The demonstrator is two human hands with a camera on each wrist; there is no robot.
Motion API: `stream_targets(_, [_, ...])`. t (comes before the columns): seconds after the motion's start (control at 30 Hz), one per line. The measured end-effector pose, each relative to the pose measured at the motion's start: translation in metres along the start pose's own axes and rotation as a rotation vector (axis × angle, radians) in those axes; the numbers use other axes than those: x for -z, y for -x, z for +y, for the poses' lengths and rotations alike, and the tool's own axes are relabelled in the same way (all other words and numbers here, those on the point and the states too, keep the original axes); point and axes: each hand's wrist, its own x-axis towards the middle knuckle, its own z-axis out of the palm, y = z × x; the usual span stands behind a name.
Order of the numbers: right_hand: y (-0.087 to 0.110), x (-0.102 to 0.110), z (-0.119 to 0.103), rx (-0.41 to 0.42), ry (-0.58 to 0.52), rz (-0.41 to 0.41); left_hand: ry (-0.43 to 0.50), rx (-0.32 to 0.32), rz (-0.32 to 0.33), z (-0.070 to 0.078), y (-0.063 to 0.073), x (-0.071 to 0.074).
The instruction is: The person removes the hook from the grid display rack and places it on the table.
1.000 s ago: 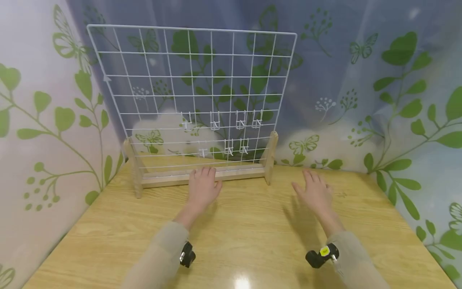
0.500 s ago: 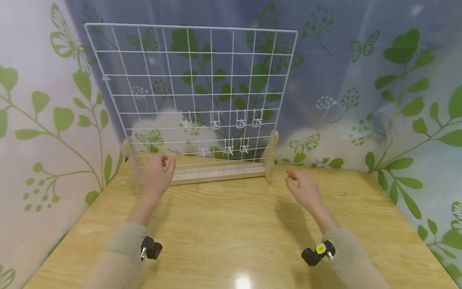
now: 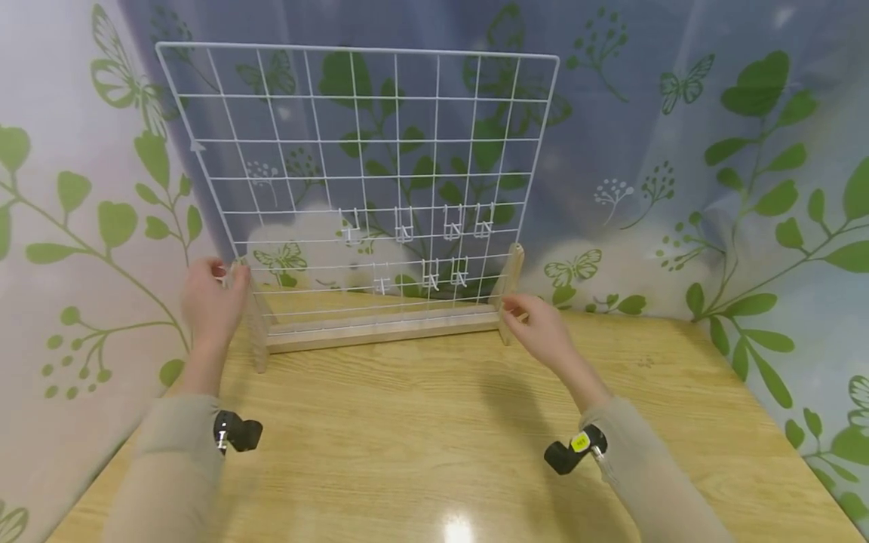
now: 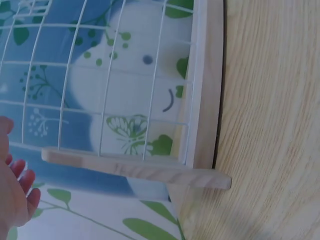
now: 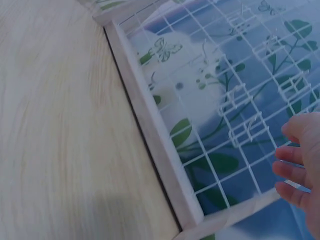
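A white wire grid panel (image 3: 363,177) stands upright in a wooden stand (image 3: 387,332). Several small white hooks (image 3: 404,231) hang on its lower rows. My left hand (image 3: 212,302) is at the outer side of the left wooden post (image 3: 258,339), its fingers loosely curled. In the left wrist view that hand (image 4: 12,192) appears apart from the post, holding nothing. Beside the right wooden post (image 3: 511,279) is my right hand (image 3: 539,328), fingers bent. The right wrist view shows its fingers (image 5: 290,172) spread near that post with nothing between them; contact cannot be told.
The stand rests toward the back of a wood-grain table (image 3: 394,437). Behind and around it hangs a curtain (image 3: 631,249) printed with leaves and butterflies. A black wrist camera (image 3: 236,432) sits on the left sleeve, another camera (image 3: 573,449) on the right.
My left hand has moved left from the stand's base bar to outside the left post. The right hand has shifted left to the right post, its fingers bending more.
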Motion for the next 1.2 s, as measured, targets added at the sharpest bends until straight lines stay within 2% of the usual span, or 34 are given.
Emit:
stream_targets(0.07, [-0.010,0.000,-0.009,0.016,-0.039,-0.008,-0.025,0.022,-0.019,-0.003,-0.004,0.004])
stream_targets(0.23, [-0.032,0.002,-0.034,0.032,-0.092,-0.034,-0.067,0.056,-0.114,-0.008,-0.009,0.010])
stream_targets(0.43, [-0.053,0.002,-0.054,0.022,-0.029,-0.076,-0.107,0.064,-0.261,-0.012,-0.012,0.013])
stream_targets(0.57, [-0.064,0.001,-0.061,0.028,-0.012,-0.128,-0.127,0.062,-0.319,-0.014,-0.014,0.013])
stream_targets(0.7, [-0.074,-0.001,-0.069,0.020,-0.030,-0.186,-0.128,0.052,-0.345,-0.015,-0.016,0.012])
stream_targets(0.83, [-0.082,-0.005,-0.078,-0.004,-0.071,-0.204,-0.132,0.052,-0.350,-0.014,-0.017,0.010])
stream_targets(1.2, [-0.099,-0.023,-0.110,0.080,-0.174,-0.120,-0.173,0.052,-0.349,-0.015,-0.021,0.007])
